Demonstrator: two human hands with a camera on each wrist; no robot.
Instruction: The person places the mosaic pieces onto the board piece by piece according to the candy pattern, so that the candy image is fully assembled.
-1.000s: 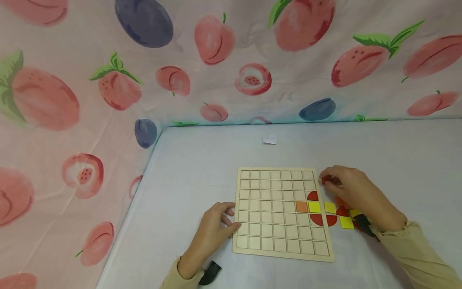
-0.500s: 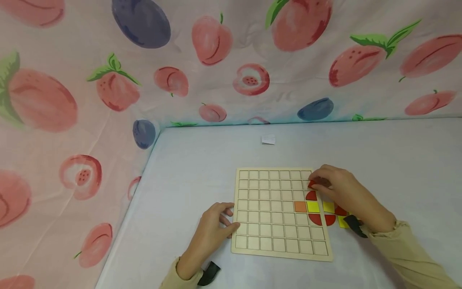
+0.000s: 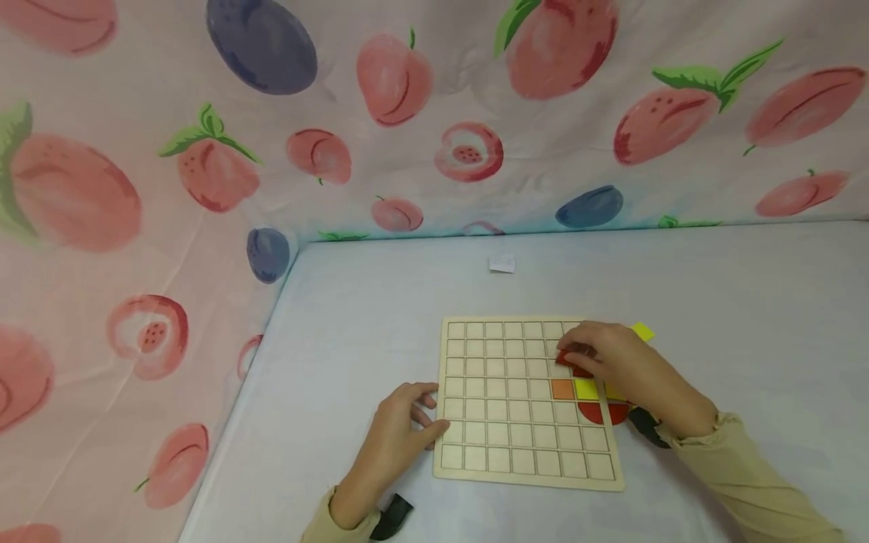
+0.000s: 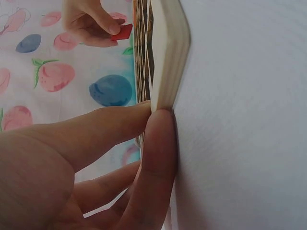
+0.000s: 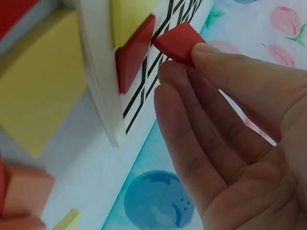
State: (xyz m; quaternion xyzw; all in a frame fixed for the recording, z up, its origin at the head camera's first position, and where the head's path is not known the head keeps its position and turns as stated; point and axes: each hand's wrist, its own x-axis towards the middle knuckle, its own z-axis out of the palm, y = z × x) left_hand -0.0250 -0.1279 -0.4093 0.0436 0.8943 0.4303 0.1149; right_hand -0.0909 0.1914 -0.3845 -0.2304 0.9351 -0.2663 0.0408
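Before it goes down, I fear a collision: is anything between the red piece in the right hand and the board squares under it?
Nothing visible: the red piece hangs over bare squares of the board.

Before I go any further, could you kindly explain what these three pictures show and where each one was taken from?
No machine here: a person works with two bare hands and wears three cameras. The wide picture comes from the head, looking down at a pale blue table before a fruit-printed cloth backdrop. On the table lies a square pale wooden grid board, with an orange square tile, a yellow square tile and red rounded tiles set near its right edge. More tiles lie beside it, partly hidden.

The other two pictures come from the wrists. The left hand rests against the board's left edge, thumb and finger on it. The right hand pinches a small red tile in its fingertips, just above the board.
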